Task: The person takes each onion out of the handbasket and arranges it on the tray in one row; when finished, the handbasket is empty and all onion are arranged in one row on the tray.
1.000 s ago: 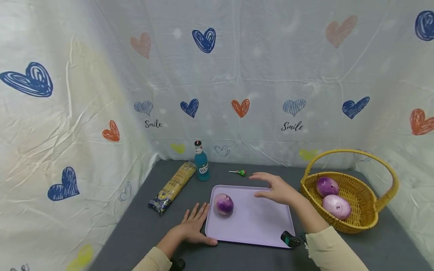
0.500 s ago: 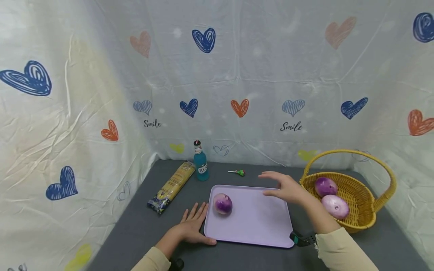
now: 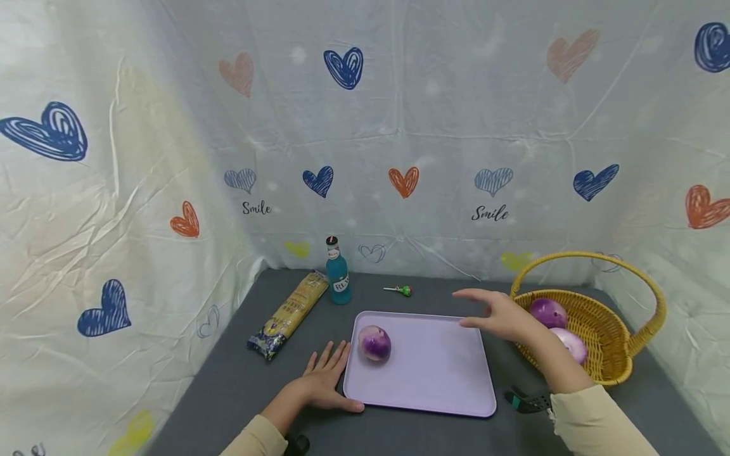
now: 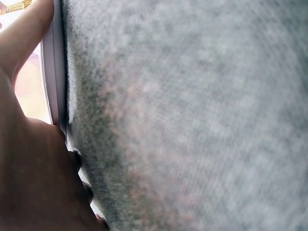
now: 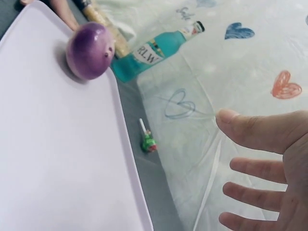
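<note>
A round purple-and-white vegetable (image 3: 374, 343) sits near the left end of a lilac tray (image 3: 433, 367). My left hand (image 3: 322, 383) rests spread on the table against the tray's left edge; in the left wrist view the thumb lies along the tray's rim (image 4: 54, 82). Over the tray's back right corner hovers my right hand (image 3: 499, 313), fingers apart from the thumb and nothing held. Beside it stands a yellow wicker basket (image 3: 606, 335) with two similar purple vegetables (image 3: 549, 311), partly covered by my right wrist.
Behind the tray lies a green lollipop (image 3: 405, 291). A blue bottle (image 3: 339, 278) stands upright at the back left, next to a long yellow packet (image 3: 291, 313). A white curtain (image 3: 433, 126) printed with hearts encloses the table's back and sides.
My right hand has moved rightward from above the tray toward the basket, its fingers still spread. My left hand, the tray and the vegetable on it have kept their places.
</note>
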Tool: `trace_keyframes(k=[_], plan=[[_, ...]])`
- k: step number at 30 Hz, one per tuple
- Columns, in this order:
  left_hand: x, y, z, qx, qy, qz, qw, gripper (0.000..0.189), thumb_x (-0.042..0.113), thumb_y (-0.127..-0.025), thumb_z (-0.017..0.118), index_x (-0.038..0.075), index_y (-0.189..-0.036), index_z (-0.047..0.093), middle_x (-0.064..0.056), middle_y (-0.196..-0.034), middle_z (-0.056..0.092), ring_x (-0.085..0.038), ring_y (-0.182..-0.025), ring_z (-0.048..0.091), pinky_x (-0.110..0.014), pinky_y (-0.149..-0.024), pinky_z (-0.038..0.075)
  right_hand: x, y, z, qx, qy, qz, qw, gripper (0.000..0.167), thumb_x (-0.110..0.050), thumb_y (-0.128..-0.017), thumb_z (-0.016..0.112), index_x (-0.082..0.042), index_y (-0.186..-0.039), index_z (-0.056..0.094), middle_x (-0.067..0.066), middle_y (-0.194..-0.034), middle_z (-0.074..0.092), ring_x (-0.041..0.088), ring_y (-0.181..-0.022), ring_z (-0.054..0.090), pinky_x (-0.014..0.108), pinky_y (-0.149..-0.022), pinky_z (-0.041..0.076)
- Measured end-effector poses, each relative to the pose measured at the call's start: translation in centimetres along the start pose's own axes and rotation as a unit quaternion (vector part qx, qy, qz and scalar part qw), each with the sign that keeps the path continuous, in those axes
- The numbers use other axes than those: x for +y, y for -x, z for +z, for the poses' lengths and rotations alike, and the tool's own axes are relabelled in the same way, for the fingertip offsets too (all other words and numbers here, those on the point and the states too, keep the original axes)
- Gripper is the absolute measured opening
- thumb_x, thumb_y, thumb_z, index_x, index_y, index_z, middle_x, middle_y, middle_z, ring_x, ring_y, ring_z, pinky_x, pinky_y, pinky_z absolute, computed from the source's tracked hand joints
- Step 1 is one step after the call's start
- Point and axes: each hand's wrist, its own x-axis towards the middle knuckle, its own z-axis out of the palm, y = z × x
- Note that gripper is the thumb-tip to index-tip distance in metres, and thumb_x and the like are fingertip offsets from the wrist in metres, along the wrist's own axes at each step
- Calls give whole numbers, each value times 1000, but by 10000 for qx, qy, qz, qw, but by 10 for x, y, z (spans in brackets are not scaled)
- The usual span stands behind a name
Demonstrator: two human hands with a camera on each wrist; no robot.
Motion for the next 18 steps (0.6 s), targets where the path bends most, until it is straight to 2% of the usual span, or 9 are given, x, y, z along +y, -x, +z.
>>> trace_keyframes(k=[11, 18], plan=[[0, 1, 0, 38, 27, 50, 10000, 136, 88, -66, 66, 17, -164, 4, -9, -171, 1, -37, -156, -9, -67, -119, -6, 9, 14, -27, -554, -208, 345, 9977, 60, -35, -91, 76, -13, -143, 56, 18, -144, 57, 51, -133, 47, 58, -96, 52], [-1, 0, 1, 3, 45, 15, 10000, 138, 90, -65, 65, 18, -164, 2, -8, -172, 1, -36, -157, -9, -66, -120, -5, 17, 22, -42, -681, -187, 464, 9964, 62, -37, -91, 75, -14, -145, 55, 22, -146, 54, 52, -132, 48, 62, -98, 49]])
